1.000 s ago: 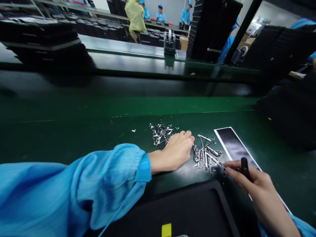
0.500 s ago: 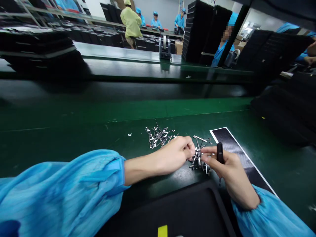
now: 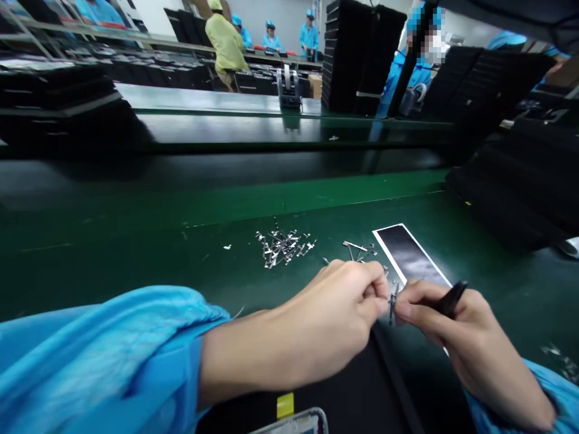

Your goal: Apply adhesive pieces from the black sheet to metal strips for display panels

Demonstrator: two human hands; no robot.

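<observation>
My left hand (image 3: 335,319) reaches across from the left, thumb and fingertips pinched at one end of a small silver-and-black strip (image 3: 392,307). Opposite it, the fingertips of my right hand (image 3: 447,325) close on the same strip's other side. A slim black tool (image 3: 455,298), its exact kind unclear, is tucked in my right hand and points up and right. Beyond my left hand lies a loose pile of similar small strips (image 3: 284,247). A second group of strips (image 3: 357,250) is partly hidden behind my left fingers.
Below my hands is a black tray (image 3: 357,392) with a yellow tab (image 3: 284,405) and a phone-like frame (image 3: 312,419). A white-edged black sheet (image 3: 409,253) lies to the right. Dark stacks (image 3: 362,54) and a tape dispenser (image 3: 288,87) stand behind; people work farther back.
Both hands have come nearer to me and right, away from the second pile, with a small strip between them. The black tool has tilted from upright to slanting right.
</observation>
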